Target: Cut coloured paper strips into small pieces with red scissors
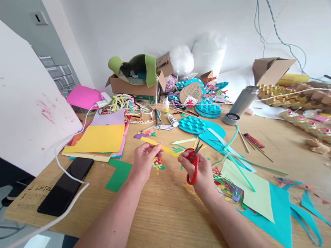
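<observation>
Two bare hands meet over the wooden table (158, 221), and a narrow yellow strip (167, 149) runs between them, slanting down from left to right! The left hand (142, 161) has it pinched between thumb and fingertips, a short end poking out beyond the grip. Over on the other side, the right hand (202, 169) curls around the red scissors (195, 172), blades pointing up and away from the strip, tips slightly parted. The strip's lower end meets those right fingertips; whether they squeeze it, I can't tell from here.

Just beneath the strip, a scatter of tiny paper bits (159, 164) in red, yellow and green! Left of that lies a green paper piece (118, 175), then a black phone (67, 186) with a white cable (75, 181) trailing across it. Behind the phone, a paper stack (100, 139), yellow sheet uppermost. To the right, beside the scissors hand, coloured scraps (225, 185) heap up against a pale green sheet (253, 191), which overlaps a turquoise sheet (278, 211). Farther back, a steel flask (242, 103) lies on its side.
</observation>
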`<state>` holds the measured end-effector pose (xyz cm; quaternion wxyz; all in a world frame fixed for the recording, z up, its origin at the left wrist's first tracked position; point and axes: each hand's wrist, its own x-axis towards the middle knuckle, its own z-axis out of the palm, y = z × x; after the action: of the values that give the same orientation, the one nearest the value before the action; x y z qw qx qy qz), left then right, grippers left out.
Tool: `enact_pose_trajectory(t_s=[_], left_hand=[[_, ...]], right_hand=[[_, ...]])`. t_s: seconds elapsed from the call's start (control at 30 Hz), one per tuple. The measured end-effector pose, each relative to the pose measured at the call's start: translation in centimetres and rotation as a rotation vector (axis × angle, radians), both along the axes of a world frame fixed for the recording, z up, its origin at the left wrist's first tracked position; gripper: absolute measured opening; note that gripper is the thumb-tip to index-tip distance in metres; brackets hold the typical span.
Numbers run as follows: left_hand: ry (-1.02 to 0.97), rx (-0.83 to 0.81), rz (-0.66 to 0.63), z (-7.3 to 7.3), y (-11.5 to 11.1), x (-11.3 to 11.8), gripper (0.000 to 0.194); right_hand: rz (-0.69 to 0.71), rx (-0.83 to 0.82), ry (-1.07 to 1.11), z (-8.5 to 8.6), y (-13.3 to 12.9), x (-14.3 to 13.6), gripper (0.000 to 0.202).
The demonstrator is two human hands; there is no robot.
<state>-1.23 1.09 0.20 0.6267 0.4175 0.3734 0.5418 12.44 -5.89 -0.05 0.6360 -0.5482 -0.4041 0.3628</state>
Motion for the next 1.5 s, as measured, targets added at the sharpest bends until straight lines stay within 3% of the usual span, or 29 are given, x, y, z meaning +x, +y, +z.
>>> enact_pose_trajectory(t_s=[0.17,0.37,0.5,1.0,1.2,1.5], left_hand=[[0.031,-0.001,-0.015,-0.1,-0.3,0.1,0.026],[0.108,0.032,-0.245,-0.2,-1.2,0.5,0.024],[0.105,0.054,-0.293,-0.4,-1.6,0.8,0.022],[0.313,0.181,-0.166,-0.8,-1.6,0.8,0.021],[0.215,0.102,-0.147,-0.2,-1.6,0.7,0.022],[0.077,-0.008,-0.08,-0.2,-1.2,0.8,0.019]], right_hand=[[-0.019,-0.008,0.004,0.3,-0.3,-0.1,0.025],[-0.004,0.01,-0.031,0.5,-0.4,-0.2,0.024],[0.046,-0.01,-0.033,0.6,-0.4,-0.3,0.023],[0.075,0.024,-0.06,0.0,-0.2,-0.6,0.02],[0.066,0.005,-0.06,0.2,-0.5,-0.6,0.019],[0.056,0.037,0.113,-0.5,-0.3,-0.3,0.019]])
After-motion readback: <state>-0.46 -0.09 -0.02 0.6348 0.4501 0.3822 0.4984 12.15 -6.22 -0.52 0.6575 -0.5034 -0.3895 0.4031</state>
